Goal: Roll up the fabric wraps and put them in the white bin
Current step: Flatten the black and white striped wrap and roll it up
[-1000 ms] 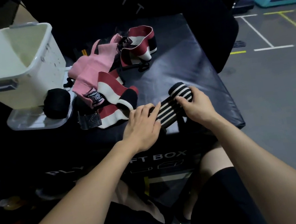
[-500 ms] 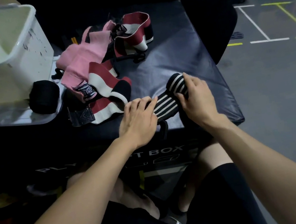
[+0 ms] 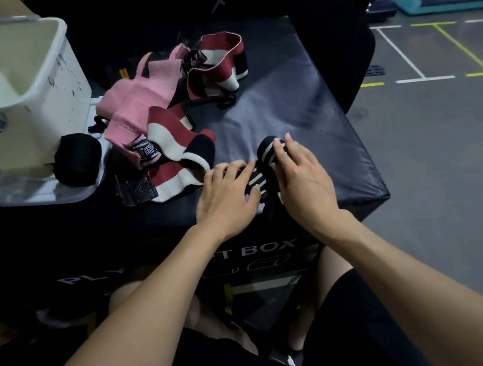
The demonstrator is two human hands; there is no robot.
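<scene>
A black wrap with white stripes point(image 3: 264, 151) lies near the front edge of the black padded box point(image 3: 289, 96), partly rolled. My right hand point(image 3: 305, 182) curls over the rolled end, thumb underneath. My left hand point(image 3: 226, 199) rests with straight fingers on the flat part of the strip beside it. The white bin point(image 3: 43, 116) stands at the back left, open at the top. Loose wraps lie between bin and hands: a pink one point(image 3: 139, 104), a red, white and black one point(image 3: 176, 148), and another of those colours point(image 3: 216, 60) behind.
A rolled black wrap point(image 3: 78, 159) sits on a clear plastic lid point(image 3: 36, 193) under the bin's front. A tall black pad stands behind the box. Grey floor with painted lines point(image 3: 404, 62) lies to the right. My knees are below the box front.
My right hand has turned the roll toward my left hand, so the two hands are closer and less flat strip shows. The view has shifted slightly.
</scene>
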